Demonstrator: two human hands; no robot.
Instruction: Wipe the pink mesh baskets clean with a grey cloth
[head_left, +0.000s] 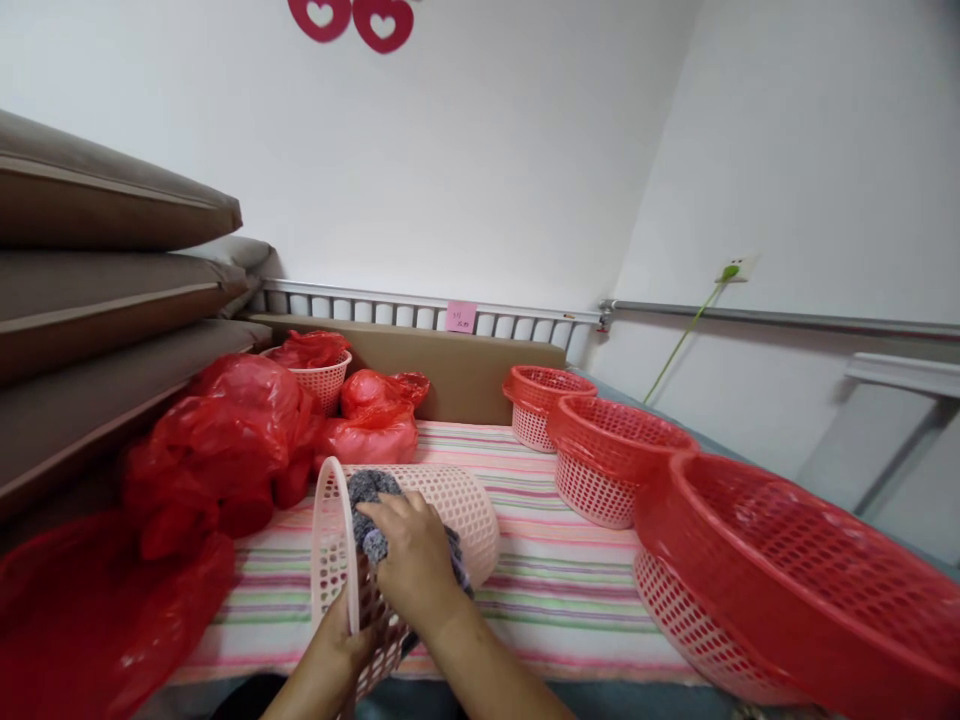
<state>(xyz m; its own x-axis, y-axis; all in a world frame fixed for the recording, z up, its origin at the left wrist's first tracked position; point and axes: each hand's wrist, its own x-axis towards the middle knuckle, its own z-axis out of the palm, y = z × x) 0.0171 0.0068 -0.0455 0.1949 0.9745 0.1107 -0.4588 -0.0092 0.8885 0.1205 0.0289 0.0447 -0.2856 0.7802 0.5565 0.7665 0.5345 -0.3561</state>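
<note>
Pink note (461, 316) on radiator (364, 308) w/ tiny txt, illeg.

Three lined baskets (596, 490) stand right on the sheet (555, 560), plastic bags (232, 430) left, a tipped basket (472, 510) between. Behind runs a radiator (360, 307); stacked cushions (97, 290) rise far left.

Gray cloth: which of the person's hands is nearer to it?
Right. The right hand lies on the gray cloth, against the pink basket; the left hand holds the basket's rim, lower in view.

Glossy red plastic bags (225, 430).
</note>
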